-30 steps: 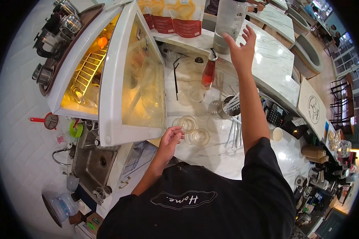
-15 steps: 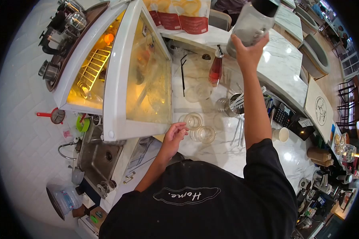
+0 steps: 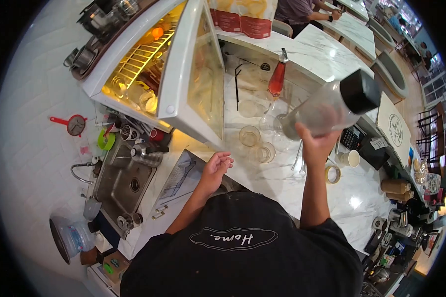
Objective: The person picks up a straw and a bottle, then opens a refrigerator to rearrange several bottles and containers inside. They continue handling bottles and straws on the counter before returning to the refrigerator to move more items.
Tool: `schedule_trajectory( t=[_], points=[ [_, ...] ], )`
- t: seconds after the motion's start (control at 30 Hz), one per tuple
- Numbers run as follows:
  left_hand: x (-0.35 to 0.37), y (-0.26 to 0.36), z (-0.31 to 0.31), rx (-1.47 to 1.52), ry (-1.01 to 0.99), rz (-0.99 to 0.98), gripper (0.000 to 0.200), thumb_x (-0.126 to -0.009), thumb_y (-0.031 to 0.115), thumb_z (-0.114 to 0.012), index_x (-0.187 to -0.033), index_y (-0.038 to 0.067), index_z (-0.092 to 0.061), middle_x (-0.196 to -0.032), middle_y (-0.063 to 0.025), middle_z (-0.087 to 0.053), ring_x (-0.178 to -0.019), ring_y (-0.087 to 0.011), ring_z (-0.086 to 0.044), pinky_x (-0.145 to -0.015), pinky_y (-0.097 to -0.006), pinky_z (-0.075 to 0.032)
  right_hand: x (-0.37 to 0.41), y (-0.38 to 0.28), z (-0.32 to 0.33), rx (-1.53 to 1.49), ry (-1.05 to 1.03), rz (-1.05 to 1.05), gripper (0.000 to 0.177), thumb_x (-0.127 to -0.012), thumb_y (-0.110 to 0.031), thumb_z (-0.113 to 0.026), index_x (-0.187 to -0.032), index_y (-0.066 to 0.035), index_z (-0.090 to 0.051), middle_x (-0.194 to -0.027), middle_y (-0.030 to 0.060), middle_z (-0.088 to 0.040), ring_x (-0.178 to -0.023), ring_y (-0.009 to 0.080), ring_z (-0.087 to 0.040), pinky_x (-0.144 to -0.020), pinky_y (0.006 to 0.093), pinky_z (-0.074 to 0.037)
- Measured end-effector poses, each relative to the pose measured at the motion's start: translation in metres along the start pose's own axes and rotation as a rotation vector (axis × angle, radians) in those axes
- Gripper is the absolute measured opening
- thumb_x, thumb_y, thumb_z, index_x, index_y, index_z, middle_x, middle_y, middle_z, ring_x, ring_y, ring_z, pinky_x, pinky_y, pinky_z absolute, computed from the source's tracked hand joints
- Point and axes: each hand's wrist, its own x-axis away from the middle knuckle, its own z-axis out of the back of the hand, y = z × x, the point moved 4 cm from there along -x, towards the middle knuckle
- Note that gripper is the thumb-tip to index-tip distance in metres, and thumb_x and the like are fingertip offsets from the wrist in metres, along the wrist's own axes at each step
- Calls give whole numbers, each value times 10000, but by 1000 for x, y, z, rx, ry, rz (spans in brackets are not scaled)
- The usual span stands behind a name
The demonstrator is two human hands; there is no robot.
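My right hand [image 3: 317, 143] grips a clear bottle with a black lid [image 3: 327, 106], tilted above the counter, its lid end toward the far right. Its contents are blurred. My left hand [image 3: 217, 168] is empty, its fingers loosely curled and slightly apart, near the lower edge of the fridge door [image 3: 191, 94]. Two clear glasses [image 3: 265, 152] stand side by side on the marble counter [image 3: 250, 173], just right of my left hand. Behind them is a red bottle with a metal spout [image 3: 276, 81]. The metal straw holder is hidden behind the clear bottle.
The fridge [image 3: 139, 64] stands ajar, its door jutting over the counter. A sink [image 3: 124, 178] lies to the left. At right are a paper cup [image 3: 350, 158], a roll of tape [image 3: 333, 174] and a calculator [image 3: 352, 137]. A person [image 3: 302, 15] sits beyond the counter.
My right hand has brought the clear bottle down and nearer, tipping it to the right. The fridge door appears less widely open. My left hand sits farther from the glasses.
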Motion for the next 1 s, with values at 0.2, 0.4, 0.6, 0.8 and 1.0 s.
schedule_trajectory(
  t=[0.2,0.4,0.6,0.8,1.0],
  points=[
    [30,-20,35,28,86,17,340,-1039,254,-544,-1330,78,-534,-1170,-56,-650,-1062,-145,-611,-887,-300,-463,89,9,-27,-37,-225,-212,934,-666,-128,-891,-1400,-6,-326,-1306,156,-514,-1196,260,-572,-1008,398,-496],
    [58,-25,77,66,171,6,348,-1045,284,-536,-1323,75,-532,-1159,-52,-649,-1055,-148,-611,-887,-302,-458,158,31,-68,-32,-441,-338,960,-686,-184,-909,-1399,0,-293,-1315,163,-512,-1204,249,-563,-998,393,-481],
    [84,-39,133,94,233,34,346,-1045,296,-540,-1321,89,-550,-1156,-54,-651,-1043,-146,-612,-882,-305,-459,211,44,-120,140,-610,-376,925,-684,-231,-910,-1382,8,-352,-1311,146,-454,-1221,270,-522,-1042,401,-430],
    [103,-37,184,83,292,60,350,-1046,293,-539,-1319,75,-549,-1158,-59,-655,-1040,-147,-612,-890,-306,-461,235,45,-181,155,-596,-286,993,-671,-248,-921,-1427,18,-335,-1330,167,-464,-1241,287,-517,-1061,404,-419],
    [107,-39,229,70,265,23,348,-1047,297,-537,-1312,72,-551,-1158,-60,-655,-1048,-148,-613,-897,-312,-461,233,41,-240,225,-527,-114,1037,-672,-235,-922,-1447,24,-284,-1335,179,-495,-1234,291,-536,-1052,404,-433]
  ],
)
